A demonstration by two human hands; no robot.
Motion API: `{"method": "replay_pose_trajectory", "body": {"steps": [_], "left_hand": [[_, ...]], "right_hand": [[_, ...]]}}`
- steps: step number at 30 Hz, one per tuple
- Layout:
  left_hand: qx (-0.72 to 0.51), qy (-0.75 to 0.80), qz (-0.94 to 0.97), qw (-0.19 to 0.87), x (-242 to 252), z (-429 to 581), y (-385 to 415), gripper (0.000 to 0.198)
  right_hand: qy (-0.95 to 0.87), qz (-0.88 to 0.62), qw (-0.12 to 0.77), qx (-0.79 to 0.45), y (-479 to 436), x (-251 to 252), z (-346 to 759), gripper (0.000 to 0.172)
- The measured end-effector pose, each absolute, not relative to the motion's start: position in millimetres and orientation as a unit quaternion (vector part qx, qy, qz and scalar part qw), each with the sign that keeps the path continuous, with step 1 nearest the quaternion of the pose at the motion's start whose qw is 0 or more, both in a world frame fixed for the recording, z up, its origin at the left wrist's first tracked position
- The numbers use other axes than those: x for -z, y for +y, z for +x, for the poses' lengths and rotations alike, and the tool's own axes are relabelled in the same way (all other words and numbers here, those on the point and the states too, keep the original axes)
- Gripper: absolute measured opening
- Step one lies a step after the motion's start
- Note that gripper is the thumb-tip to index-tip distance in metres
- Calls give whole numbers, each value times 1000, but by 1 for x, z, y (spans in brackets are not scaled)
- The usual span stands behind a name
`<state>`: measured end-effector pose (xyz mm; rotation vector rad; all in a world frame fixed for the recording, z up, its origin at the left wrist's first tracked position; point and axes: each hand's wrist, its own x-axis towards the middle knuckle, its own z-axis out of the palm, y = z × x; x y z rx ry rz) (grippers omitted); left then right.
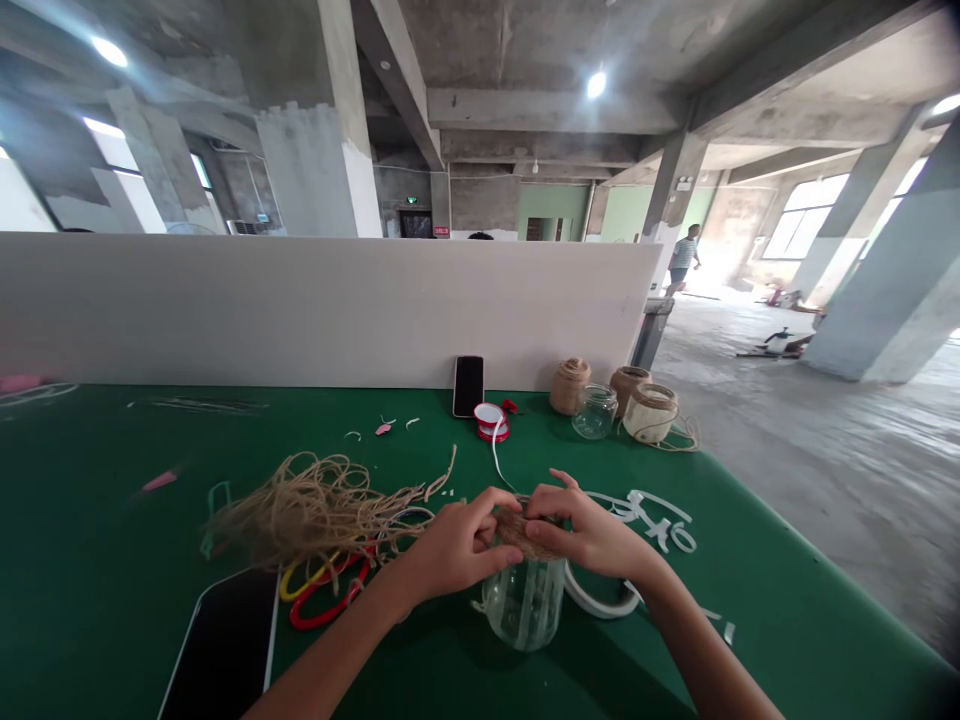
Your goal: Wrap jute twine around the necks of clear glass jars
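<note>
A clear glass jar (525, 612) stands upright on the green table in front of me, with jute twine (517, 532) wound around its neck. Pale vertical strips, perhaps tape, show on its side. My left hand (459, 545) is closed at the left of the wrapped neck, thumb low on the twine. From the right, my right hand (589, 530) is closed on the same twine, thumb and fingers pressing it. The fingers hide much of the jar's rim. Left of my left hand lies a loose tangle of jute twine (300, 510).
Red-handled scissors (330, 605) and a dark tablet (225, 640) lie at left. Behind are a phone (469, 386) and red tape spools (491, 424). Several jars, including a bare one (595, 412), stand back right. A white tape roll (604, 606) and white scraps (660, 530) lie right.
</note>
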<state>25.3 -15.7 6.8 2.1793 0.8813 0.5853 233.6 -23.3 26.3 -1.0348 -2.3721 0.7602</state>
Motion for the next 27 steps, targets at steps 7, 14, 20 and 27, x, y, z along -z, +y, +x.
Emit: {"method": "replay_pose_trajectory", "body": {"steps": [7,14,20,27], "left_hand": [[-234,339,860,301,-18,10,-11,41],[-204,355,865,290,-8,4,4,39],[-187,347,865,311,4,7,10,46],[-188,328,839,392,5,11,7,43]], "right_hand": [[-848,-381,228,-288,-20,-26,239,33],[-849,-362,234,-304,-16,-24,244,35],[-857,-322,238,-324,-10,-20,249,39],[-849,-320,233,-351,-10,-20,250,29]]}}
